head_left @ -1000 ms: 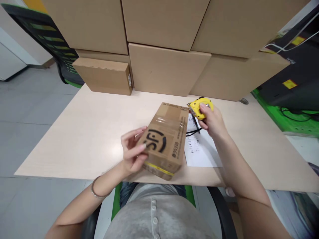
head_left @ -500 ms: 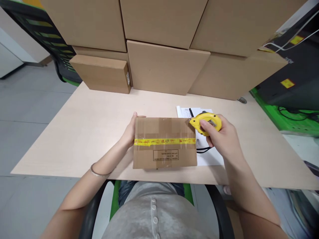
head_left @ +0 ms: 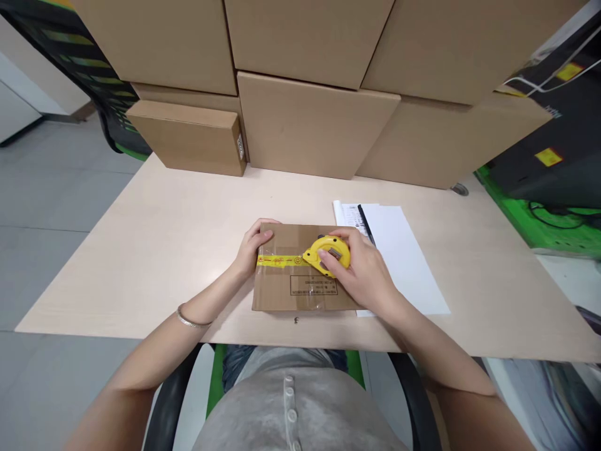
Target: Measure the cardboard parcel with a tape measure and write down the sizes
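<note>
A small cardboard box (head_left: 282, 291) with a yellow printed tape strip across its top lies near the front edge of the table. My left hand (head_left: 252, 247) grips its left side, thumb on the top and fingers behind the far left corner. In my right hand (head_left: 361, 266) is a yellow tape measure (head_left: 327, 255), held over the right half of the box top and covering part of the yellow strip. No drawn-out blade can be made out. The right end of the box is partly hidden by that hand.
Right of the box lie white paper sheets (head_left: 404, 257) with a black pen (head_left: 365, 222) on them. Large cardboard boxes (head_left: 310, 125) are stacked along the back of the table (head_left: 117, 250), and a smaller carton (head_left: 201, 147) stands at their left. A dark machine (head_left: 530, 169) is at the right.
My right hand has moved left with the tape measure, from the box's far right corner to over its top. My left thumb now rests on top of the box.
</note>
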Available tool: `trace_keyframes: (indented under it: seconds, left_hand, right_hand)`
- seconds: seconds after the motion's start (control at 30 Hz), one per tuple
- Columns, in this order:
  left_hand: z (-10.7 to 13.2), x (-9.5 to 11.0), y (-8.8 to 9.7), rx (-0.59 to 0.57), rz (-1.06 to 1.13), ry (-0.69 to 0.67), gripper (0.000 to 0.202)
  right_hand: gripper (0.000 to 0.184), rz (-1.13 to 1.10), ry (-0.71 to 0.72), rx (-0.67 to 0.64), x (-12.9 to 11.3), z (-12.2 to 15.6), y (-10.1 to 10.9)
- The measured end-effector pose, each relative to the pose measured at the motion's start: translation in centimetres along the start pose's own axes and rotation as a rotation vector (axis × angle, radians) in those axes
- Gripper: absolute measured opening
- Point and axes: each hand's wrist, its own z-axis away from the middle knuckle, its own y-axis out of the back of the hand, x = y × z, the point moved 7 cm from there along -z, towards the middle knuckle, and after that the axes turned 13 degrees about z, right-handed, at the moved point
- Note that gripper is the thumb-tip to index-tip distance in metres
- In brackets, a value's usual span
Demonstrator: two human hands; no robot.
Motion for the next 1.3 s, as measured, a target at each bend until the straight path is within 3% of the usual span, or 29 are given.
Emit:
trace_keyframes:
  seconds: [0.1, 0.27, 0.33, 0.4, 0.5, 0.57, 0.67, 0.83, 0.93, 1.13, 1.3]
  left_hand:
    - [-0.2, 0.1, 0.0, 0.018, 0.007, -0.013, 0.028]
    - [-0.5, -0.3, 0.3, 0.052, 0.026, -0.037, 0.024]
    - [-0.5, -0.5, 0.5, 0.048, 0.039, -0.037, 0.024]
    - [-0.6, -0.7, 0.8, 0.043, 0.053, -0.035, 0.025]
    - [-0.5, -0.8, 1.1, 0.046, 0.067, -0.029, 0.026]
    - [-0.5, -0.8, 1.1, 0.043, 0.067, -0.025, 0.026]
    - [-0.5, -0.7, 0.9, 0.033, 0.048, -0.022, 0.027]
    - [-0.5, -0.6, 0.8, 0.047, -0.013, -0.034, 0.029]
    - [-0.6, -0.5, 0.8, 0.048, -0.068, -0.048, 0.029]
    - [-0.8, -0.6, 0.9, 0.031, -0.117, -0.053, 0.032]
    - [-1.0, -0.9, 1.1, 0.021, -0.078, -0.019, 0.037]
  right_hand:
    - [0.036, 0.099, 0.123, 0.08, -0.8, -0.2, -0.1]
    - [0.047, 0.088, 0.096, 0.134, 0.8, -0.4, 0.1]
    - [0.056, 0.025, -0.027, 0.177, 3.7, -0.9, 1.0]
    - [0.06, 0.075, -0.246, 0.146, 8.3, -1.5, 1.6]
    - [0.065, 0.448, -0.524, -0.171, 15.4, -2.1, 0.7]
    - [0.065, 0.512, -0.55, -0.302, 17.9, -2.1, -0.5]
    - [0.062, 0.485, -0.474, -0.403, 18.1, -1.9, -3.1]
    - [0.045, 0.396, -0.375, -0.465, 15.4, -1.9, -6.0]
    - [0.044, 0.28, -0.344, -0.498, 15.5, -2.5, -6.0]
    - [0.036, 0.092, -0.373, -0.481, 19.4, -3.5, -4.0]
    - [0.034, -0.111, -0.357, -0.492, 21.2, -3.6, -4.0]
